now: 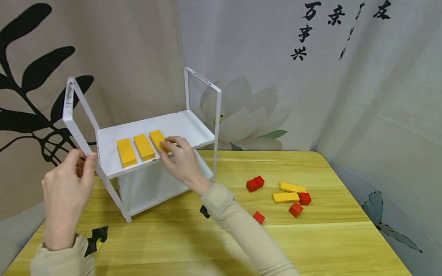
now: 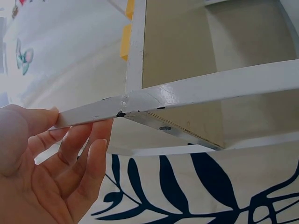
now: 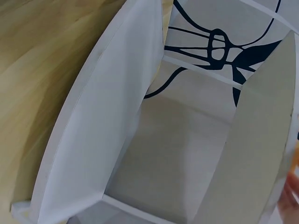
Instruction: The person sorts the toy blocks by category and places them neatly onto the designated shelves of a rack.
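Observation:
A white two-tier shelf rack (image 1: 172,122) stands on the left of the wooden table. My left hand (image 1: 70,184) pinches its front left upright between thumb and fingers, which the left wrist view shows close up. On the upper tier lie two yellow blocks, one at the left (image 1: 126,152) and one in the middle (image 1: 144,147), side by side. My right hand (image 1: 181,161) reaches over the tier's front edge and pinches a third yellow block (image 1: 157,138) lying beside them; its near right part is hidden by the fingers. In the right wrist view only fingers (image 3: 290,193) show at the edge.
Right of the rack, two more yellow blocks (image 1: 285,197) lie near red cubes (image 1: 296,209) on the table (image 1: 331,230). Other red cubes (image 1: 252,185) lie closer to the rack. A printed curtain (image 1: 248,46) hangs behind.

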Motion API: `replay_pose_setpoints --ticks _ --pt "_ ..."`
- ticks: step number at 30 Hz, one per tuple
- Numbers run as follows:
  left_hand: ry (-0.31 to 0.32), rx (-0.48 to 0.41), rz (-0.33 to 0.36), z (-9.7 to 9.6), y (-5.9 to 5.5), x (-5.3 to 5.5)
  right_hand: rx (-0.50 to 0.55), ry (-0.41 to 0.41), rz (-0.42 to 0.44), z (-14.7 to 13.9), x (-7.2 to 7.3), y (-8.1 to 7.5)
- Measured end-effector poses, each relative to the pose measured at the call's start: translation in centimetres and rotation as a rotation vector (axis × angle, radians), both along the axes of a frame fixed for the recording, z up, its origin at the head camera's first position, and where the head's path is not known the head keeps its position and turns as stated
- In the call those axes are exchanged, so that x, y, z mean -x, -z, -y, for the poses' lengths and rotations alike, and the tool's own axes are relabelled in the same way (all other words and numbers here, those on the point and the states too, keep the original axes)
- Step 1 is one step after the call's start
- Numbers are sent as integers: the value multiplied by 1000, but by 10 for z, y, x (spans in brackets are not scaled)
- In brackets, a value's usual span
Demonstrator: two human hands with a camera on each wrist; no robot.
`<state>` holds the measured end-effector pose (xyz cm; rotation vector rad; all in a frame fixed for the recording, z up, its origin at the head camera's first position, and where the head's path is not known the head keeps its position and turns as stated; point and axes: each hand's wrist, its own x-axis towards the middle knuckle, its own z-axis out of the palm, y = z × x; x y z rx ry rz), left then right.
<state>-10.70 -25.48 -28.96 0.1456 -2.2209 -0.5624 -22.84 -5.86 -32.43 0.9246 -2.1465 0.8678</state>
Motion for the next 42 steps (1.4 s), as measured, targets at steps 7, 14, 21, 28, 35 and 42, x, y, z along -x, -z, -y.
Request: replay_pose_setpoints --ticks 7,14,21,28,35,42 --pt "-6 -8 0 0 1 -1 -15 -100 -60 -28 -2 7" --pt "-14 2 -1 0 0 0 25 -166 -86 -68 0 22" --pt "4 1 -10 -1 0 1 5 -152 -9 -124 3 47" --pt "13 4 -28 -2 -1 2 -43 -88 152 -199 5 79" --pt "-2 -6 -32 -1 -1 2 -110 -14 387 -277 1 100" --pt "-12 -11 4 -2 -1 0 -197 24 520 -337 0 116"
